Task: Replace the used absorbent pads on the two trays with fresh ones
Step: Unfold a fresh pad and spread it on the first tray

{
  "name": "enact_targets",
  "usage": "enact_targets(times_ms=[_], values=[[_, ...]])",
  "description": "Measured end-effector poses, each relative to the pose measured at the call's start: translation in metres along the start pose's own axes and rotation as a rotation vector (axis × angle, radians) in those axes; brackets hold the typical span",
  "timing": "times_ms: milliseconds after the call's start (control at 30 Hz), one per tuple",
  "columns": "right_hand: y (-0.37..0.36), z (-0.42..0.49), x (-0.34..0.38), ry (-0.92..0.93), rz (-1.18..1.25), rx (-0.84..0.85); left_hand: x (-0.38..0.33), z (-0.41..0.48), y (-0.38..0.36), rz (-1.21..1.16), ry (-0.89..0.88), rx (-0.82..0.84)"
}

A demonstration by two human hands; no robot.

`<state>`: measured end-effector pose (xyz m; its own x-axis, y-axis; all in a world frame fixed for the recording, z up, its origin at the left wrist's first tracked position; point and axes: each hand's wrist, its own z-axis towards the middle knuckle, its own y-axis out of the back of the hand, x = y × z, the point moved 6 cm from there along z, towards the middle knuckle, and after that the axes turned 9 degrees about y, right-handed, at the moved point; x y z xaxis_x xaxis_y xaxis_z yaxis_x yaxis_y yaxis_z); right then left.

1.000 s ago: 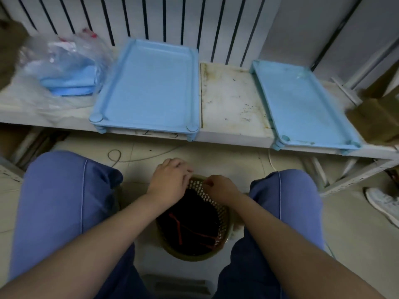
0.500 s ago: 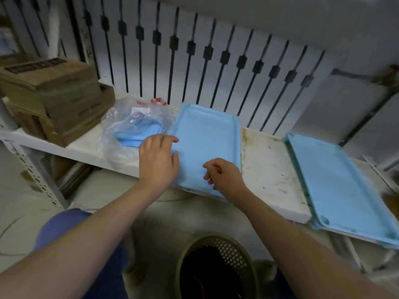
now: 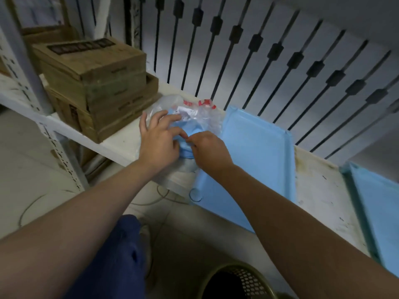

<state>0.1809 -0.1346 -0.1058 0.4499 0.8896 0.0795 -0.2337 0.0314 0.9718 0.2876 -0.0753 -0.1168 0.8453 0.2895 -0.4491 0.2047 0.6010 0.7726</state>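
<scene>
Left fingers: spread and nearly straight, pressing flat on the clear plastic bag; I grasp nothing with the left hand, it only pins the bag down. Right hand: fingers curled, tips pinched at the near edge of the fresh pads; I cannot tell whether they have the top pad alone or some film as well.

Location: the fresh pads lie folded inside the bag, on the white shelf, between the cardboard boxes and the near tray, just beside the tray's left rim.

Procedure, as I judge it: hold the bag flat with the left palm; separate one layer at the folded edge before pulling; draw it out low and toward the tray, so the thin film does not drag along; check that a single pad came away.

Count: hands, two; trays, two, the far tray cut off at the right edge, neither showing a pad; bag, one; pad stack, one, layers not countable; upper box and lower box, two; mesh basket on the floor, one.
</scene>
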Motion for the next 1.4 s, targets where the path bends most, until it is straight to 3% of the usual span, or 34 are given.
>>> enact_targets(times_ms=[133, 233, 400, 533, 700, 933, 1100, 1233, 1400], values=[[-0.029, 0.017, -0.013, -0.148, -0.091, 0.210, 0.014, -0.001, -0.016, -0.017, -0.095, 0.082], [-0.025, 0.019, -0.015, -0.182, -0.193, 0.205, 0.017, -0.003, -0.028, 0.046, -0.153, 0.119], [-0.003, 0.016, -0.017, -0.148, -0.129, -0.023, 0.016, 0.005, -0.028, -0.010, -0.100, 0.043], [0.016, -0.001, -0.029, -0.239, 0.231, -0.270, 0.023, 0.011, -0.014, -0.248, 0.034, -0.034], [0.048, -0.021, -0.049, -0.403, 0.712, -0.525, 0.026, 0.010, -0.003, -0.253, 0.113, 0.020], [0.082, -0.053, -0.061, -0.589, 0.962, -0.692, -0.005, 0.004, 0.032, -0.282, 0.110, -0.087], [0.080, -0.102, -0.084, -0.824, 1.063, -0.696, -0.070, -0.013, 0.039, -0.451, -0.041, 0.028], [0.071, -0.151, -0.104, -1.013, 1.115, -0.686, -0.109, -0.034, 0.016, -0.826, 0.198, 0.273], [0.074, -0.207, -0.116, -1.113, 1.172, -0.683, -0.168, -0.066, -0.009, -0.820, 0.218, 0.481]])
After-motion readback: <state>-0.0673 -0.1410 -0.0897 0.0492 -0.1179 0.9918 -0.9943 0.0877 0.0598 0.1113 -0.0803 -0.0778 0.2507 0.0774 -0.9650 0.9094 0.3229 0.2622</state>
